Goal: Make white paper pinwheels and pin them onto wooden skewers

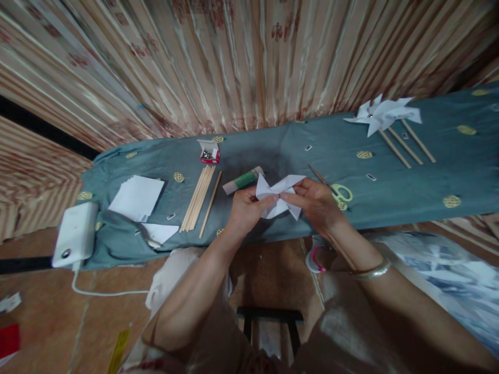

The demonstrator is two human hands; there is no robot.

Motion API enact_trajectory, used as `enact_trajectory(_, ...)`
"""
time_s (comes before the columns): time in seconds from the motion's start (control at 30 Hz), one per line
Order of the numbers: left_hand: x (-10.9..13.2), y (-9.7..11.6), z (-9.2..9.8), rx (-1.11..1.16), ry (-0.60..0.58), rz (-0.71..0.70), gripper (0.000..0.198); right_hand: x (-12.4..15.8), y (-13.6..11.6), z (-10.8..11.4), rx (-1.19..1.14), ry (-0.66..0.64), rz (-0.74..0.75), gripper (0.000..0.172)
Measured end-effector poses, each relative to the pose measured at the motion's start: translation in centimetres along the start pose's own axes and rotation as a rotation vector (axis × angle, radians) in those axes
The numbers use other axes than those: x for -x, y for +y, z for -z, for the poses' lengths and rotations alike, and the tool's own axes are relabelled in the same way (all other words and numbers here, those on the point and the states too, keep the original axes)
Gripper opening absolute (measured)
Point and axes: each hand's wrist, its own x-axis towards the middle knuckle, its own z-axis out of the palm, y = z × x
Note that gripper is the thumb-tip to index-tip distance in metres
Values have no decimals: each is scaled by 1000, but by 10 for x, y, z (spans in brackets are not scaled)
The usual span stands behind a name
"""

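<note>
Between my two hands is a white paper pinwheel [277, 209], its folded points gathered at the middle. My left hand [248, 206] grips its left side, the thumb pressing near the centre. From the right, my right hand [316, 201] pinches it, thumb close to the centre too. Just behind my left hand lies a green-and-white glue stick [245, 180]. Scissors [340, 192] with light green handles rest beyond my right hand. Several wooden sticks [198, 200] lie to the left, below a small red box [209, 153] of metal pins or tacks.
White paper squares [136, 197] are stacked at the left, near a white power bank [75, 234] with a cable. Finished-looking pinwheels [384, 115] on sticks lie at the far right. A striped curtain [249, 62] hangs behind the cloth-covered table [413, 192]. A dark stool [270, 315] stands below.
</note>
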Motion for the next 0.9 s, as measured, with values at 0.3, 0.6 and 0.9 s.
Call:
enact_trajectory(0.3,4,2,-1,60,-60,21,36,3,-2,0,-37,-34,-45,40)
enact_trajectory(0.6,5,1,-2,74,-70,47,35,2,-3,-1,-37,-42,-55,41)
enact_trajectory(0.9,6,7,-4,55,-83,80,39,3,-3,-1,-24,-55,-63,35)
